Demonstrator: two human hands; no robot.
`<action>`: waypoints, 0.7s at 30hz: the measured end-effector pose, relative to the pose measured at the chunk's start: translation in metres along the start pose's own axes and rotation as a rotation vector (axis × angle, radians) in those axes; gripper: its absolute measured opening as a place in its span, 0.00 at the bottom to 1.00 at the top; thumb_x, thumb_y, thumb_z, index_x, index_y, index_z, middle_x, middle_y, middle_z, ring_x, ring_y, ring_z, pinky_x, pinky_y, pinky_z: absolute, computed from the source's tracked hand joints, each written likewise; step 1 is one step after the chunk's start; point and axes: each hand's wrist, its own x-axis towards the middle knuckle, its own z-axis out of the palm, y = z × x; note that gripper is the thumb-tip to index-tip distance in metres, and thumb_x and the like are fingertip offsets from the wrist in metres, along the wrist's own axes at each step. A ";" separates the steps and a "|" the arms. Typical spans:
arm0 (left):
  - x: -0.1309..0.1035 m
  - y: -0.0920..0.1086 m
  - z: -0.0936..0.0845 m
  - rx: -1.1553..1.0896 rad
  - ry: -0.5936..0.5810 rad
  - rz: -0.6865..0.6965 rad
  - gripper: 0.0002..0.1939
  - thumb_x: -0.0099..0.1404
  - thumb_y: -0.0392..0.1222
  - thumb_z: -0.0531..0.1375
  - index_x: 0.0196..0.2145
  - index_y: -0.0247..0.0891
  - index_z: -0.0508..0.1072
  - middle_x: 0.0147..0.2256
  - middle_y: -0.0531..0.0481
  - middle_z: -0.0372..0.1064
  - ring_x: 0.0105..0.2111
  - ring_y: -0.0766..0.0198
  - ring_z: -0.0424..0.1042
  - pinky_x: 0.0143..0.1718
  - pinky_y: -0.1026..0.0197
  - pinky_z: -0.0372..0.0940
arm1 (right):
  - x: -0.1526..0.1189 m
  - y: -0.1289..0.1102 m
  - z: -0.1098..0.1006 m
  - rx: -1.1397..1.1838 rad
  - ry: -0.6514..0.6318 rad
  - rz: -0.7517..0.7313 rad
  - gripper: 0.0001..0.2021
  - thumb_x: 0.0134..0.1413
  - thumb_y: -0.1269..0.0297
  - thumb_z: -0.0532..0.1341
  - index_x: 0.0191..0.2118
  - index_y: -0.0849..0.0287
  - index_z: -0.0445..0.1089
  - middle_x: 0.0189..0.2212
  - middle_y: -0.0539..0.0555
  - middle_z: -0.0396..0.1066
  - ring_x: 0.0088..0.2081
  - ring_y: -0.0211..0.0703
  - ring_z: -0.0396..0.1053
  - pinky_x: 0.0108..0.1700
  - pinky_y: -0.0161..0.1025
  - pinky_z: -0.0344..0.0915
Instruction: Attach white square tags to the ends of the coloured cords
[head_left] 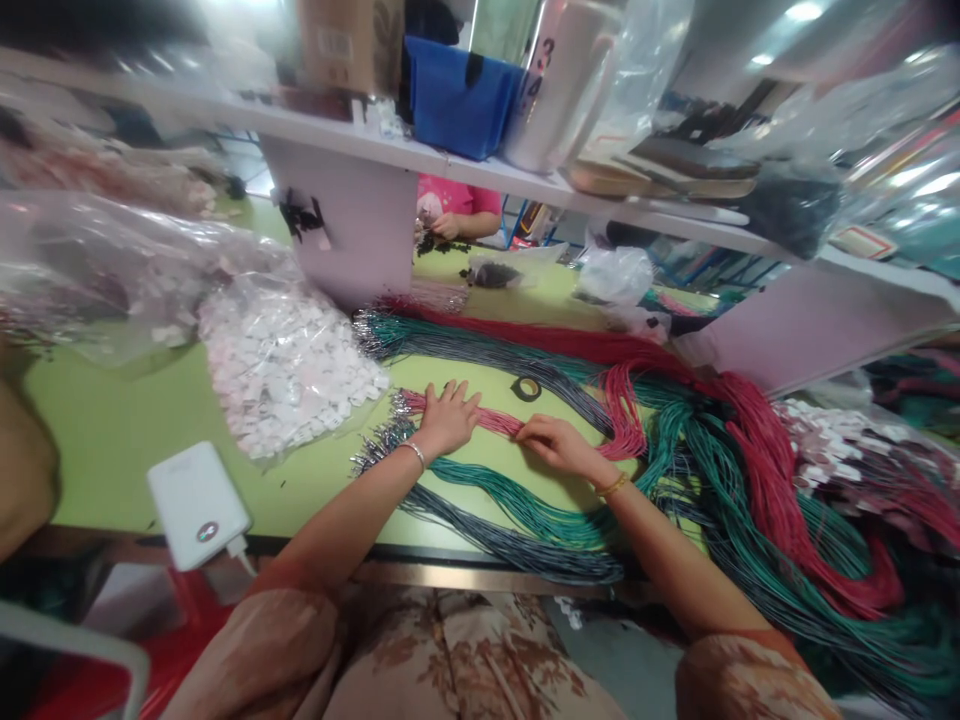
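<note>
While we sat at a green table (90, 430), a pale shelf (375, 145) ran across it, carrying a blue bin (465, 105) and a cardboard box (345, 45). Beneath the shelf, beside an upright panel (352, 220), we saw a co-worker in pink (484, 203) across from us, face out of view. On our left lay a clear bag (289, 370) of small white parts, with a white power bank (199, 505) near the table's front edge. On our right, a big tangle (772, 470) of red, green and dark wires spilled over the front edge.

The red wires (496, 420) lay in front of us, mid-table, between the tape roll (517, 387) and the green wires (517, 495); dark wires (517, 550) ran nearest us. Our left hand (450, 418) was palm down on the red bunch near its tipped end, fingers slightly apart, resting rather than gripping. Our right hand (559, 443) was further along the same bunch, fingers bent, tips touching it; we couldn't tell whether thumb and fingers were closed around any strands.
</note>
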 end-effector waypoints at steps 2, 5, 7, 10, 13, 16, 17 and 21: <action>0.000 0.000 0.001 0.007 0.011 0.006 0.28 0.70 0.51 0.39 0.64 0.47 0.58 0.67 0.44 0.48 0.66 0.48 0.45 0.62 0.32 0.36 | 0.003 0.000 0.003 -0.096 -0.012 0.008 0.11 0.58 0.70 0.54 0.37 0.58 0.75 0.32 0.56 0.70 0.33 0.41 0.66 0.38 0.37 0.61; -0.001 -0.001 0.001 0.006 0.039 0.022 0.28 0.70 0.50 0.40 0.64 0.46 0.59 0.66 0.43 0.49 0.66 0.47 0.46 0.61 0.32 0.37 | 0.007 0.003 0.004 -0.141 -0.052 0.017 0.10 0.57 0.70 0.54 0.37 0.58 0.74 0.31 0.55 0.69 0.32 0.41 0.65 0.37 0.37 0.60; -0.001 -0.001 0.002 0.001 0.041 0.024 0.28 0.70 0.50 0.40 0.63 0.45 0.60 0.66 0.43 0.49 0.66 0.46 0.46 0.61 0.32 0.37 | 0.008 0.005 0.004 -0.130 -0.072 0.008 0.09 0.58 0.68 0.55 0.36 0.58 0.74 0.31 0.55 0.68 0.32 0.41 0.64 0.37 0.37 0.59; -0.001 -0.001 0.003 -0.016 0.031 0.015 0.28 0.70 0.50 0.40 0.64 0.46 0.59 0.67 0.43 0.48 0.66 0.47 0.45 0.62 0.32 0.35 | 0.007 0.005 0.004 -0.077 -0.056 0.025 0.08 0.58 0.67 0.55 0.33 0.58 0.72 0.30 0.54 0.68 0.31 0.41 0.63 0.37 0.37 0.58; 0.000 -0.001 0.004 -0.030 0.013 0.003 0.28 0.70 0.50 0.40 0.64 0.47 0.58 0.67 0.44 0.47 0.66 0.47 0.44 0.62 0.32 0.34 | 0.006 0.004 0.002 0.067 0.033 0.115 0.08 0.59 0.64 0.55 0.32 0.58 0.69 0.28 0.52 0.68 0.30 0.40 0.62 0.36 0.37 0.59; 0.001 -0.001 0.005 -0.028 0.004 0.000 0.28 0.70 0.51 0.39 0.64 0.47 0.58 0.67 0.44 0.46 0.67 0.47 0.44 0.62 0.32 0.35 | 0.014 0.002 0.000 0.203 0.220 0.209 0.08 0.59 0.60 0.55 0.35 0.58 0.66 0.29 0.52 0.68 0.29 0.40 0.62 0.34 0.37 0.59; 0.001 -0.001 0.005 -0.023 0.005 -0.001 0.28 0.70 0.51 0.39 0.64 0.47 0.58 0.67 0.44 0.46 0.67 0.47 0.44 0.62 0.32 0.35 | 0.021 0.002 0.000 0.215 0.279 0.208 0.08 0.58 0.60 0.56 0.35 0.58 0.66 0.30 0.52 0.68 0.30 0.40 0.62 0.35 0.37 0.59; 0.000 0.000 0.007 0.017 0.023 0.006 0.29 0.71 0.50 0.39 0.65 0.44 0.56 0.67 0.43 0.48 0.66 0.47 0.46 0.62 0.34 0.38 | 0.073 0.006 0.010 0.106 0.350 0.129 0.06 0.56 0.63 0.56 0.35 0.58 0.68 0.32 0.53 0.70 0.32 0.41 0.63 0.37 0.38 0.60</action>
